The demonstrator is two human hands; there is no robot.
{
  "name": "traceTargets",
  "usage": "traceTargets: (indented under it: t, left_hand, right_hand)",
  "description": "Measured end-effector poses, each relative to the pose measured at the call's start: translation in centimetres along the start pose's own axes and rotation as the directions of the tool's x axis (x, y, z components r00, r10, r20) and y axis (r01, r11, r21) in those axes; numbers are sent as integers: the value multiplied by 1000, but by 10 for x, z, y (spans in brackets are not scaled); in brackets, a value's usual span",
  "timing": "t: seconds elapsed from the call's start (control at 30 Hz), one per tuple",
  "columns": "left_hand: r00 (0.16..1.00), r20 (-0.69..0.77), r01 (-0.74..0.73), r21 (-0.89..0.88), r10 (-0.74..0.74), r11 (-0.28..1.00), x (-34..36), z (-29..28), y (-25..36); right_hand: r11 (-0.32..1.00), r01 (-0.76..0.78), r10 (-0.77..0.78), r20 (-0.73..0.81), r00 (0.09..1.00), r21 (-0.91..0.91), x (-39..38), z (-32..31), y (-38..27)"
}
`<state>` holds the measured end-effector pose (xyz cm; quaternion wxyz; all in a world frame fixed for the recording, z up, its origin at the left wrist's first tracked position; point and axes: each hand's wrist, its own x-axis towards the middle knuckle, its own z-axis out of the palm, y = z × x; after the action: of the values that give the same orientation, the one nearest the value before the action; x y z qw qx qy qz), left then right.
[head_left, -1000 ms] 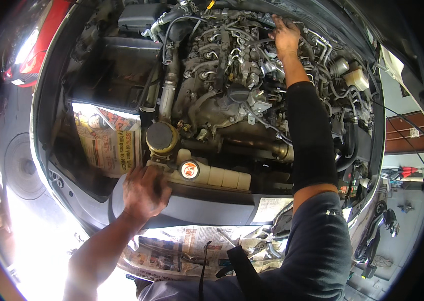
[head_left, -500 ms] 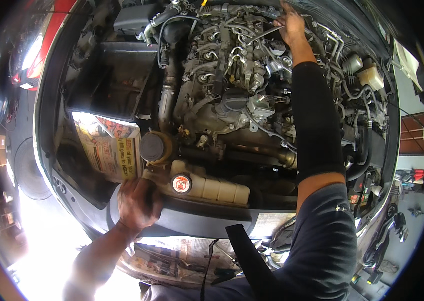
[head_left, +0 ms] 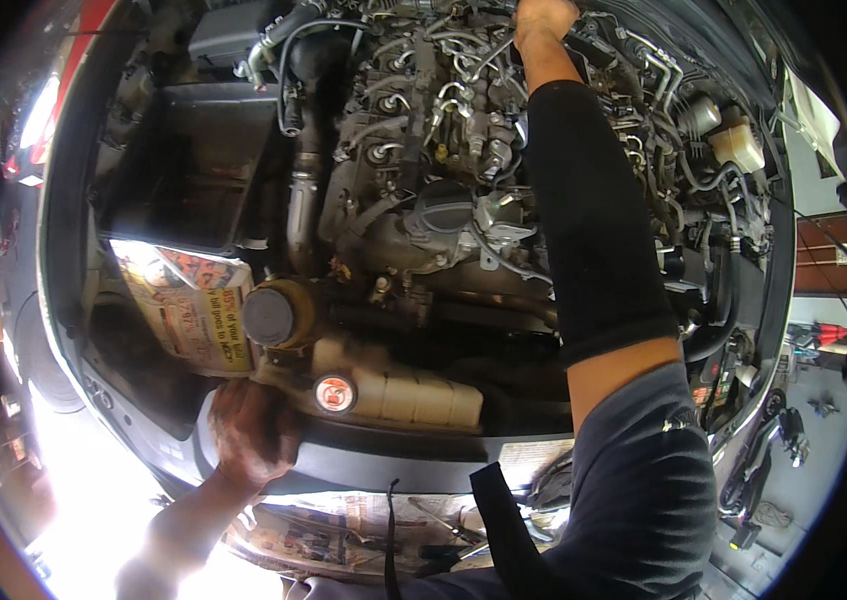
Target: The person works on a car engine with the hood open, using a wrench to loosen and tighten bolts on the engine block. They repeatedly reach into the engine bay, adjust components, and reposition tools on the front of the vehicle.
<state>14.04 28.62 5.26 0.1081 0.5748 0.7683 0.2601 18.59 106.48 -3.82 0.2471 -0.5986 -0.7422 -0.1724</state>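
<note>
My left hand [head_left: 251,432] grips the grey plastic front panel [head_left: 393,458] with curled fingers, just left of a translucent coolant tank [head_left: 413,400] and below a round reservoir with a dark cap [head_left: 269,316]. My right arm, in a black sleeve, reaches across the engine [head_left: 443,140] to its far edge. There my right hand [head_left: 543,22] is bent at the top of the picture beside a thin metal rod or pipe [head_left: 491,55]; its fingertips are hidden, and what it holds I cannot make out.
An open dark air-box tray [head_left: 178,165] lies at the left, with newspaper [head_left: 168,310] in front of it. More newspaper [head_left: 323,530] with hand tools [head_left: 438,520] covers the front. A small tank [head_left: 738,147] sits at the right; a red car body [head_left: 63,55] shows at upper left.
The view has shifted, so the front of the engine bay sits lower and further left. My right hand has moved up toward the picture's top edge; my left hand stays on the front panel.
</note>
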Motion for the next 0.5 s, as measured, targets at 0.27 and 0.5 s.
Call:
traceTargets:
  t: [0.27,0.5]
  left_hand:
    - [998,63,10,93,-16,996,-1,-3,2]
    - [993,-26,-109,179,115,978,-1,-4,2]
  right_hand:
    - [-16,-476,389,444,808,880,-24,-54,-1]
    - [992,43,-30,105,994,-117,3,-36,-6]
